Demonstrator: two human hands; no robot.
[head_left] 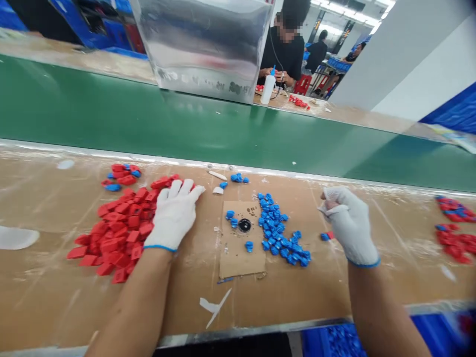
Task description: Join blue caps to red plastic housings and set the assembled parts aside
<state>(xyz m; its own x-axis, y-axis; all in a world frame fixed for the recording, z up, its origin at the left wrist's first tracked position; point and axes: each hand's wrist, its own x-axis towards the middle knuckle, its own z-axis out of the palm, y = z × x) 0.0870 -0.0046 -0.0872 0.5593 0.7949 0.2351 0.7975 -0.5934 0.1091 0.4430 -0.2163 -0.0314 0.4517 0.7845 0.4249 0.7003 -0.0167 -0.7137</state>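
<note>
My left hand, in a white glove with a blue cuff, lies with fingers spread on the right side of a heap of small red plastic pieces. My right hand is also gloved, with bare fingertips showing. Its fingers are curled together above the table's right half; anything inside them is hidden. Just below its fingers lies a joined blue-and-red piece. Between my hands, small blue plastic pieces form a loose pile beside a cardboard sheet. On that sheet sit a round black dish and a few blue pieces.
A green belt strip runs behind the table. Mixed red and blue pieces lie at back left, more red-and-blue pieces at far right. Beyond the belt are a metal panel, a white bottle and a seated person.
</note>
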